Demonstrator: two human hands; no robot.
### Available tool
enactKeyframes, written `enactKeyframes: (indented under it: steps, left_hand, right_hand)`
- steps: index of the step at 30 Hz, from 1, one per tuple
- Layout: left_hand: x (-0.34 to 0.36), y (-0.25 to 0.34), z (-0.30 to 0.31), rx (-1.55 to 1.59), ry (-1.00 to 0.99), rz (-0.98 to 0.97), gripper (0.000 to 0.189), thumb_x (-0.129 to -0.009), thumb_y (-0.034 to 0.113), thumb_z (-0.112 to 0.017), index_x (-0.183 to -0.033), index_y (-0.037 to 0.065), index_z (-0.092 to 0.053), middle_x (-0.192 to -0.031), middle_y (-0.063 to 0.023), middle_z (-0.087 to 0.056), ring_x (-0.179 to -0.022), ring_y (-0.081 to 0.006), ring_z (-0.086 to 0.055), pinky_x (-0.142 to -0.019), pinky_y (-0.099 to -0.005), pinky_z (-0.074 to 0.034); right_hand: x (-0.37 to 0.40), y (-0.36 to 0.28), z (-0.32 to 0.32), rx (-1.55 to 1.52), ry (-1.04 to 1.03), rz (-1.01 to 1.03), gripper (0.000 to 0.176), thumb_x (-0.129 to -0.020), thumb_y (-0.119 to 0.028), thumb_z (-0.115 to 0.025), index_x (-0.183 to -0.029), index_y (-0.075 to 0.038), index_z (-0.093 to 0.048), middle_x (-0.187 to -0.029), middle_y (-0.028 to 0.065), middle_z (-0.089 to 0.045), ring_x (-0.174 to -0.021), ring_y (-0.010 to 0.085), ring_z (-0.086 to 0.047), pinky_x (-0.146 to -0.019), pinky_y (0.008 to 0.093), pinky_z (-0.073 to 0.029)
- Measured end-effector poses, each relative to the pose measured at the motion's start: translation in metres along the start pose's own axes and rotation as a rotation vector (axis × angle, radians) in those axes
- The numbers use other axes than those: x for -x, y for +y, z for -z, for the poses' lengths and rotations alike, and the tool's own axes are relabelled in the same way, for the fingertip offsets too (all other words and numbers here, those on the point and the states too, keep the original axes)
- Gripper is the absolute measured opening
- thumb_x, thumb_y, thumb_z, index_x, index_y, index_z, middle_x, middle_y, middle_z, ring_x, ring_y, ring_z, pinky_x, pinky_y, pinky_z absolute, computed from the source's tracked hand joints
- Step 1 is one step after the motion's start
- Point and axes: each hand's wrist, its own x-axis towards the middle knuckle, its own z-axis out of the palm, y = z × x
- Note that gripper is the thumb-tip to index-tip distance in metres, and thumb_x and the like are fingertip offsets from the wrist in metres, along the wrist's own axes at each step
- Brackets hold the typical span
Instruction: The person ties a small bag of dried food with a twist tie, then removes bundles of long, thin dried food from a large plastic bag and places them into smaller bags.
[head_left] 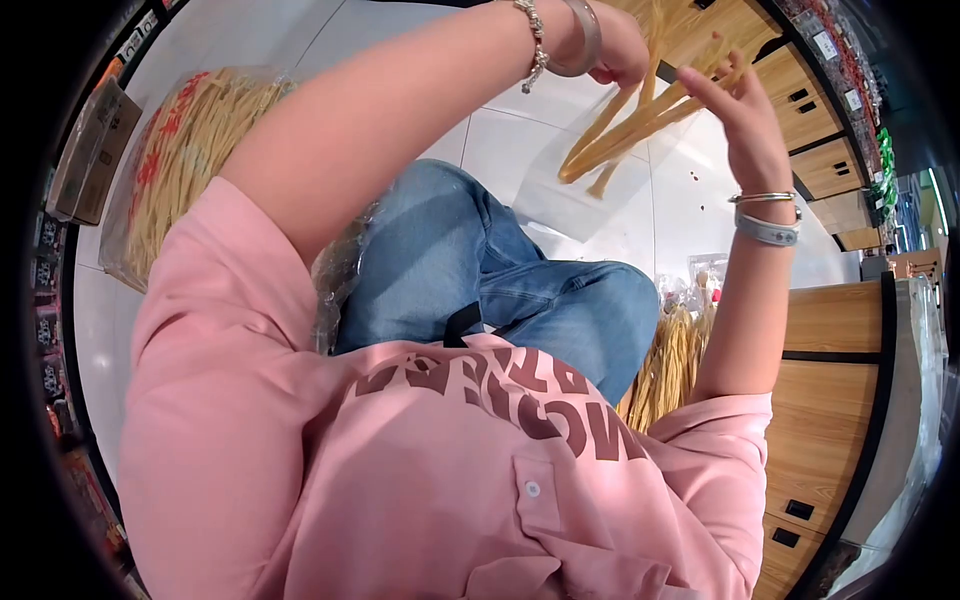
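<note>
My left hand (618, 48), with a bracelet and a bangle at its wrist, is curled beside long yellow dried bean curd sticks (610, 142). Its fingers look closed on one upright strand, though the fingertips are partly hidden. My right hand (748, 115) grips the upper ends of other sticks between thumb and fingers. The bundle bends into a V, its lower end hanging over a clear plastic bag (560, 195) on the floor in front of my knees.
A big clear package of similar sticks (195, 150) lies at the left, by a cardboard box (98, 150). More sticks (665, 365) lie beside my right knee. Wooden cabinets (825, 420) line the right; stocked shelves edge both sides. Small dark bits (696, 177) dot the tiled floor.
</note>
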Motion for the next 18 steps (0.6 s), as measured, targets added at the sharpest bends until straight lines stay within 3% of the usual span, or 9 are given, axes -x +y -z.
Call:
enactKeyframes:
  steps: [3,6,10,12,13,14,15,16,18]
  left_hand:
    - [0.005,0.013,0.005,-0.065,0.028,-0.073,0.004,-0.068,0.002,-0.06,-0.071,0.0,-0.059,-0.068,-0.0057,-0.058,-0.059,-0.0143,-0.052,-0.055,-0.025,-0.043]
    - [0.004,0.01,0.005,0.02,0.031,-0.138,0.005,-0.064,0.003,-0.057,-0.067,0.0,-0.059,-0.065,-0.0072,-0.057,-0.059,-0.0153,-0.052,-0.056,-0.0277,-0.044]
    - [0.017,-0.001,-0.021,-0.156,0.105,-0.015,0.048,-0.066,0.008,-0.06,-0.112,-0.004,-0.058,-0.085,-0.0113,-0.063,-0.074,-0.0173,-0.058,-0.071,-0.0272,-0.049]
    - [0.021,-0.019,-0.059,-0.135,0.275,-0.049,0.056,-0.066,0.006,-0.058,-0.121,-0.004,-0.052,-0.098,-0.0175,-0.064,-0.084,-0.0249,-0.062,-0.079,-0.0327,-0.049]
    - [0.037,-0.019,-0.082,-0.027,0.322,-0.019,0.056,-0.066,0.005,-0.056,-0.121,-0.005,-0.051,-0.105,-0.0216,-0.061,-0.092,-0.0317,-0.061,-0.084,-0.0359,-0.047]
    - [0.034,-0.045,-0.123,0.023,0.646,-0.347,0.029,-0.059,0.008,-0.059,-0.085,-0.003,-0.061,-0.079,-0.0236,-0.062,-0.08,-0.0378,-0.061,-0.07,-0.0442,-0.049]
    - [0.051,-0.045,-0.149,0.111,0.741,-0.442,0.029,-0.063,0.004,-0.056,-0.091,-0.004,-0.057,-0.08,-0.0232,-0.061,-0.083,-0.0382,-0.06,-0.074,-0.044,-0.048]
    - [0.096,-0.024,-0.15,0.222,0.478,-0.201,0.032,-0.066,0.0,-0.053,-0.097,-0.007,-0.053,-0.084,-0.0237,-0.06,-0.086,-0.0385,-0.059,-0.075,-0.0432,-0.047]
    - [0.119,-0.036,-0.189,0.15,0.373,-0.31,0.027,-0.069,0.0,-0.048,-0.095,-0.005,-0.054,-0.086,-0.0241,-0.058,-0.085,-0.0389,-0.057,-0.074,-0.0445,-0.047]
  right_hand:
    - [0.001,-0.001,0.01,0.038,0.052,-0.007,0.079,-0.072,-0.027,-0.077,-0.133,0.002,-0.037,-0.118,0.019,-0.051,-0.106,0.0204,-0.052,-0.09,0.0287,-0.039]
    - [0.003,0.005,0.012,0.031,0.149,0.032,0.073,-0.074,-0.026,-0.076,-0.132,0.0,-0.04,-0.122,0.0211,-0.048,-0.109,0.0213,-0.051,-0.093,0.0295,-0.039]
    - [0.017,-0.007,-0.008,-0.043,0.305,0.132,0.054,-0.08,-0.015,-0.07,-0.126,0.001,-0.046,-0.117,0.0166,-0.052,-0.105,0.0182,-0.053,-0.089,0.0262,-0.042]
    - [0.027,-0.016,-0.029,-0.016,0.274,0.243,0.043,-0.084,-0.009,-0.063,-0.123,0.001,-0.048,-0.11,0.0122,-0.057,-0.1,0.0152,-0.055,-0.086,0.0259,-0.043]
    - [0.033,-0.023,-0.041,0.038,0.153,0.271,0.036,-0.086,-0.007,-0.059,-0.12,0.001,-0.051,-0.107,0.0103,-0.059,-0.098,0.0138,-0.055,-0.085,0.0258,-0.044]
    - [0.038,-0.032,-0.053,0.095,0.034,0.304,0.03,-0.087,-0.004,-0.055,-0.117,0.001,-0.054,-0.103,0.0084,-0.06,-0.096,0.0125,-0.055,-0.083,0.0257,-0.044]
    - [0.046,-0.042,-0.066,0.151,-0.095,0.288,0.023,-0.086,-0.001,-0.051,-0.107,0.002,-0.059,-0.097,0.0075,-0.063,-0.092,0.0133,-0.057,-0.083,0.0261,-0.044]
    - [0.049,-0.046,-0.079,0.205,-0.313,0.291,0.024,-0.081,0.003,-0.049,-0.102,0.002,-0.061,-0.095,0.0091,-0.063,-0.091,0.0164,-0.059,-0.082,0.0272,-0.044]
    - [0.052,-0.04,-0.11,0.326,-0.713,0.151,0.029,-0.079,0.002,-0.047,-0.104,0.0,-0.061,-0.096,0.0174,-0.063,-0.089,0.0279,-0.061,-0.079,0.0335,-0.047]
